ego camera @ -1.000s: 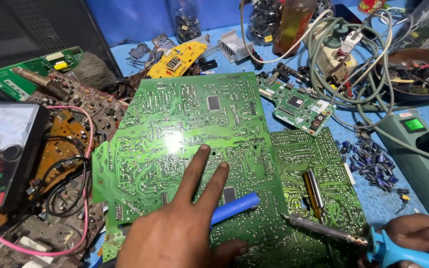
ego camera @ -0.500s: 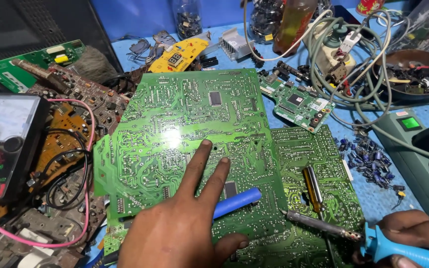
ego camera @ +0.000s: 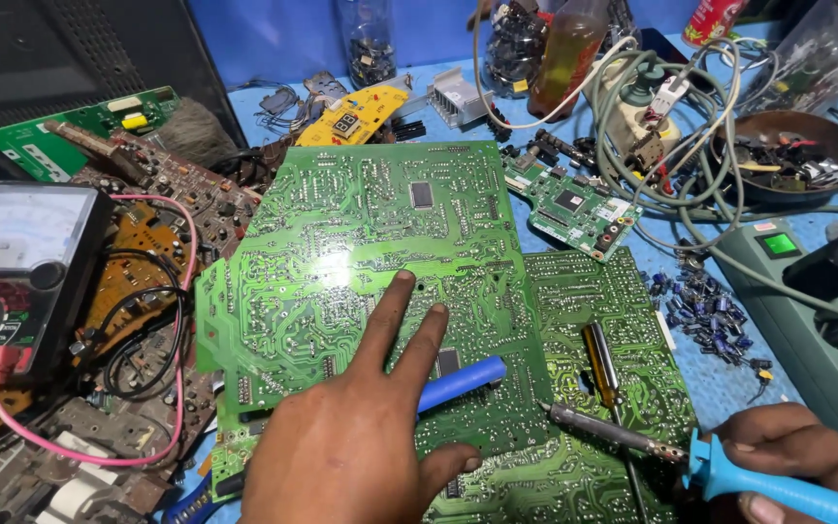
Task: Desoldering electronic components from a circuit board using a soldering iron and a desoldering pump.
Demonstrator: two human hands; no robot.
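Two hands [ego camera: 361, 442], flat green circuit board [ego camera: 370, 262], blue-handled soldering iron [ego camera: 691, 461]

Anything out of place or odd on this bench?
The large green circuit board lies askew across a second green board. Small blue capacitors are scattered loose on the blue table. The left hand presses the top board; the right hand holds a soldering iron.

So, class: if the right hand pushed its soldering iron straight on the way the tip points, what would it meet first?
Probably the blue handle under the left hand: the right hand's soldering iron points up-left at it over the green board. Depth is unclear.
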